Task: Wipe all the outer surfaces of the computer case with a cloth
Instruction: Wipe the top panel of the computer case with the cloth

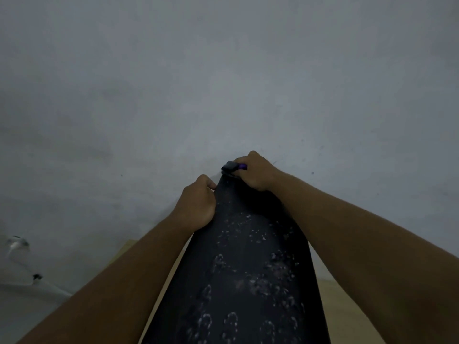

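Observation:
A black computer case [238,269] runs from the bottom of the view up to its far end near the wall, its top panel marked with whitish dusty smudges. My left hand [198,202] has its fingers curled over the case's far left edge. At the far right corner, my right hand [253,172] grips a small dark item with a purple part [234,167]; what that item is cannot be told. No cloth is plainly visible.
A pale grey wall [223,83] fills the upper view right behind the case. A light wooden surface [347,306] lies under the case on both sides. A white cable with a plug [19,247] hangs at the lower left.

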### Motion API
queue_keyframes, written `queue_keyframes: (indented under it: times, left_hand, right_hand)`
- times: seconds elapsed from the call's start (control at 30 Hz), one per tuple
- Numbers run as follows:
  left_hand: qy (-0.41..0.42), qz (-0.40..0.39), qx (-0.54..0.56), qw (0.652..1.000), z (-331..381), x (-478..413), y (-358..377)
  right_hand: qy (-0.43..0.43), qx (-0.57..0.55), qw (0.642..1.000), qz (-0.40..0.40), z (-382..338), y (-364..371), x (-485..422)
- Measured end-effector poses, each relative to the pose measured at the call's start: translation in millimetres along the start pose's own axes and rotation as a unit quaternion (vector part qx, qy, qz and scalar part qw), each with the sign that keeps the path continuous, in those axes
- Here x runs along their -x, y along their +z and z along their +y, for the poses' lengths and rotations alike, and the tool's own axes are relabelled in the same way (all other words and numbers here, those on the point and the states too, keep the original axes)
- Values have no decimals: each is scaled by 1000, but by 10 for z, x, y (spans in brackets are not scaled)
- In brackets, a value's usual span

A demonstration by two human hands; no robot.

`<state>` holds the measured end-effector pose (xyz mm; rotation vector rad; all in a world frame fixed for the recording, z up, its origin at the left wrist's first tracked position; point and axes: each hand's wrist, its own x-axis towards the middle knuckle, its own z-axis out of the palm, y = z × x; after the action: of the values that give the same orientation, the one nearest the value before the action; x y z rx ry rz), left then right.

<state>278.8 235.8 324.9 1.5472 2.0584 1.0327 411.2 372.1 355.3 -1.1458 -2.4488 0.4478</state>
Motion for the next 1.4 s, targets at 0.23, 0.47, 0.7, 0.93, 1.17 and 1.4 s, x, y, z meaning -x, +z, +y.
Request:
queue_keyframes:
  times: [0.23, 0.47, 0.7, 0.93, 1.17, 1.4]
  left_hand:
    - [-3, 7, -4, 1000, -5, 9, 3]
    - [4, 12, -9, 1000, 20, 34, 4]
    - [3, 18, 7, 1000, 41, 61, 9]
    - [-4, 14, 8, 1000, 10, 40, 15]
    - [-8, 10, 31, 999, -15, 16, 24]
    - [2, 15, 20, 1000, -45, -27, 45]
  right_hand:
    - [-44, -2, 999, -27, -16, -37, 336]
    - [-63, -15, 997, -53, -220, -161, 907]
    - [-69, -37, 995, -57, -244, -145, 1140]
    - [-55, -38, 998, -1, -187, -121, 788]
    - [25, 13, 998, 63, 35, 49, 120]
    - [60, 44, 994, 76, 105, 148, -355]
